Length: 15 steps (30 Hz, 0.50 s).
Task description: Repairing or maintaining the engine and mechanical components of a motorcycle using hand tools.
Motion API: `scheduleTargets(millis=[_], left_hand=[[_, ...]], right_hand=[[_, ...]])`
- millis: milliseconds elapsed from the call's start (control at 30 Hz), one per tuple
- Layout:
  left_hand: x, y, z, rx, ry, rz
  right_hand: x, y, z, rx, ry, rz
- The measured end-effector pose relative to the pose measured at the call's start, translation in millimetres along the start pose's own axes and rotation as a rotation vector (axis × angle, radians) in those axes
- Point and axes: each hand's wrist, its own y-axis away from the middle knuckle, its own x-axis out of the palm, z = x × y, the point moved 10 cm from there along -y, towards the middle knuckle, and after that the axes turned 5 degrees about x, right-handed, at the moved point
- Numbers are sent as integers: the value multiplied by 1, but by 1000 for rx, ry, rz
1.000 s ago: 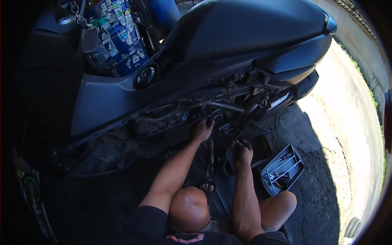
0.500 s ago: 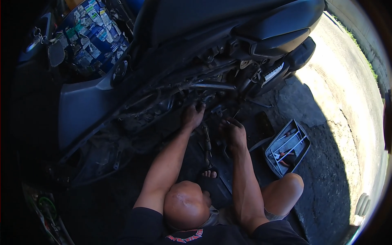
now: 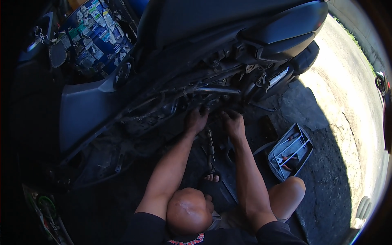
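Note:
A dark scooter or motorcycle (image 3: 87,108) stands before me, its lower side uncovered to show frame tubes and mechanical parts. My left hand (image 3: 197,119) is closed at these parts, just under a silver bar (image 3: 218,89); whatever its fingers grip is hidden in shadow. Close by on the right, my right hand (image 3: 234,123) is closed too, fingertips pinched against the dark underside. What it pinches does not show. Below and between my hands, a slender rod-like piece (image 3: 210,145) reaches down toward my sandalled foot (image 3: 212,178).
A grey tray (image 3: 282,139) on the ground at right holds a screwdriver (image 3: 292,136), white rods and a red-handled tool. A footpeg (image 3: 279,77) and a thin metal lever (image 3: 263,107) jut out nearby. A blue drum (image 3: 104,53) covered in labels stands far left.
My right hand has moved up and inward to the underside; a thin piece seen at its fingers earlier is out of sight. My left hand stays at the parts. The view has shifted slightly.

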Motion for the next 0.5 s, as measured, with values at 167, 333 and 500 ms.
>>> scheduleTargets(millis=[167,333,500], left_hand=[[6,0,-5,-14,15,32],[6,3,2,-66,26,133],[7,4,0,-97,-15,154]], right_hand=[[5,-24,-5,-152,179,-114],[13,-28,35,-299,573,-270],[26,-41,42,-183,870,-132]])
